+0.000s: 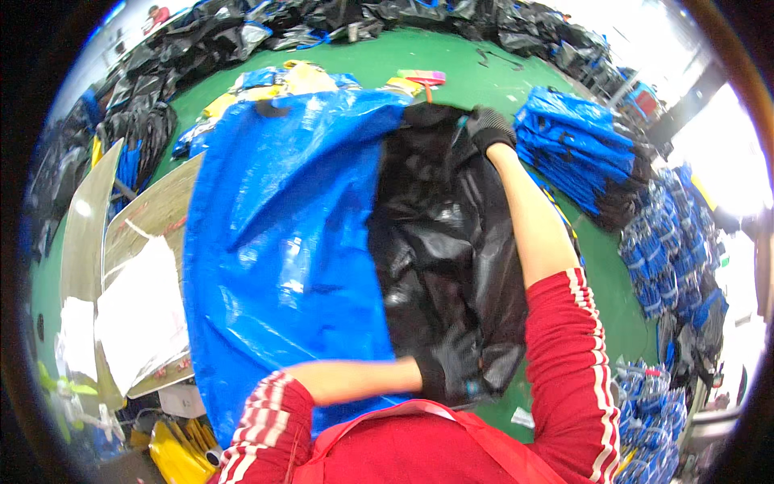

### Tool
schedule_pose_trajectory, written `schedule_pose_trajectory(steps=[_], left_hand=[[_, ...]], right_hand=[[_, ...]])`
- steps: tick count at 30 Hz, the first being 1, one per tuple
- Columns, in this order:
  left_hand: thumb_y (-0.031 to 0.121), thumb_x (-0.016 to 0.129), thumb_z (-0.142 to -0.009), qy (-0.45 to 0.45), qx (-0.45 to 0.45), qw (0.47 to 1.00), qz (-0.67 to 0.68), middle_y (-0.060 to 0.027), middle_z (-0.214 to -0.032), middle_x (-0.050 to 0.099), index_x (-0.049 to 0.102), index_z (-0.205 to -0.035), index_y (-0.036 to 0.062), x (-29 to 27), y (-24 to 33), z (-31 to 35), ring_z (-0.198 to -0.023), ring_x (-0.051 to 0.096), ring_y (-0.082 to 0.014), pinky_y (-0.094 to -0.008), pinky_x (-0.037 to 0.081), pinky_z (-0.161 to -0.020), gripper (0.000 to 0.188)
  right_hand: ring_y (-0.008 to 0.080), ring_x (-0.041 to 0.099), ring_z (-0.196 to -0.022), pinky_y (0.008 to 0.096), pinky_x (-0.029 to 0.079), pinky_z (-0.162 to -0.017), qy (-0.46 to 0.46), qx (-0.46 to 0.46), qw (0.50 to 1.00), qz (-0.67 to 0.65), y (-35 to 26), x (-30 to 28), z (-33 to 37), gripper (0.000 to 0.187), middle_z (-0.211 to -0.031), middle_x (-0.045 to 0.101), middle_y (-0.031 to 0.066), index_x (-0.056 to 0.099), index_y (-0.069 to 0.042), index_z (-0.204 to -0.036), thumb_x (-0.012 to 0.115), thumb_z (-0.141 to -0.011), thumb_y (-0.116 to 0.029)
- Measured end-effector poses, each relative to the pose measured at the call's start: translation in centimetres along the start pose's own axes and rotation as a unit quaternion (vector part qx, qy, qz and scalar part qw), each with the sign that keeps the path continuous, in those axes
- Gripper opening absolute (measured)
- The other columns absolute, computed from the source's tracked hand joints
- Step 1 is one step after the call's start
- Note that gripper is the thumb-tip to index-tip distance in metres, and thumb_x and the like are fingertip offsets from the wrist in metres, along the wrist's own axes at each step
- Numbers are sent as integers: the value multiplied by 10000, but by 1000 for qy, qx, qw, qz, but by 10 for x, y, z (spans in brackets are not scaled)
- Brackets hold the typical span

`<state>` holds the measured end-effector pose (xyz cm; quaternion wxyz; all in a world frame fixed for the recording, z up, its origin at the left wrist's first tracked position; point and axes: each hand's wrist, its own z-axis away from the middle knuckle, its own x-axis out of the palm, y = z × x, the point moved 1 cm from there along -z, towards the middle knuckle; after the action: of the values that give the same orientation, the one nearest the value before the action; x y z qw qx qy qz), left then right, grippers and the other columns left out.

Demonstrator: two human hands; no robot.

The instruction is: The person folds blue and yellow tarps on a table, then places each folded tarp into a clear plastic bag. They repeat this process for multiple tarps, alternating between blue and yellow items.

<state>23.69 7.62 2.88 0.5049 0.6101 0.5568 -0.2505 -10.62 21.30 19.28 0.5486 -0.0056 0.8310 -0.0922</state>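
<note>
A large, glossy blue-and-black plastic sheet (282,242) is spread in front of me, its blue part on the left and its creased black part on the right. Whether it is a single sheet or a bag cannot be told. At the far edge of the black part, my right hand (489,129), in a dark knit glove, is closed on the material. My left hand (458,373), gloved alike, reaches across to the near edge of the black part and is closed there on the bunched material. Its fingers show poorly, dark against dark.
Folded blue bundles (572,141) lie at the far right, above blue-and-white stacks (665,242). Blue and yellow pieces (302,79) are heaped beyond the sheet. Boards (145,234) with white material stand at the left. Black plastic heaps (193,48) line the back of the green floor (403,56).
</note>
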Motion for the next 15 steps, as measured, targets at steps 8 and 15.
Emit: schedule_pose_trajectory(steps=[8, 15], left_hand=[[220, 589, -879, 188, -437, 879, -39, -152, -1028, 595, 623, -1114, 110, -118, -48, 185, -938, 571, -312, -451, 457, -829, 262], [148, 500, -926, 226, -788, 540, 192, -243, -1149, 597, 536, -1250, 32, -76, 55, 511, -1032, 577, -388, -438, 486, -840, 346]], right_hand=[[402, 623, -935, 486, 496, -784, 141, -119, 983, 0, -19, 5, -32, 381, -1008, 651, 214, 603, -108, -1123, 572, -858, -380], [393, 508, -1131, 531, 380, -949, -124, -382, 913, -63, -118, -10, 197, 646, -1265, 506, 199, 417, -10, -1333, 619, -835, -368]])
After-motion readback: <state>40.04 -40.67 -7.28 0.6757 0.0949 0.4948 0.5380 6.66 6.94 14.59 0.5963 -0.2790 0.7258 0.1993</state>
